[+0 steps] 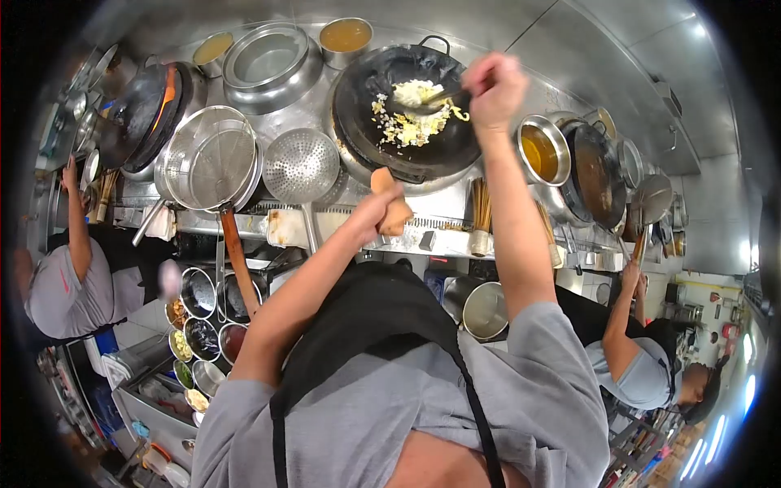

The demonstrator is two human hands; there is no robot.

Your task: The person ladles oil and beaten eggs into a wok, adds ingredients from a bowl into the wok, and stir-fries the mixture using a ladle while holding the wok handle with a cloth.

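A black wok [358, 89] on the stove holds white and yellow chopped food [415, 128]. My right hand [495, 88] is above the wok's right side, closed around the handle of a ladle [423, 107] whose bowl lies in the food; motion blurs the fingers. At the wok's near edge my left hand [376, 213] grips a tan folded cloth [394, 213] beside the near wok handle. Left of the wok rests a perforated skimmer [301, 165], its handle passing close to my left forearm.
A wire strainer [210, 159] lies left, below a large metal pot [271, 65]. Bamboo brushes [481, 215] and an oil container [543, 154] stand right. Ingredient bowls [201, 337] sit lower left. One co-worker [73, 285] works at left, another [643, 370] at right.
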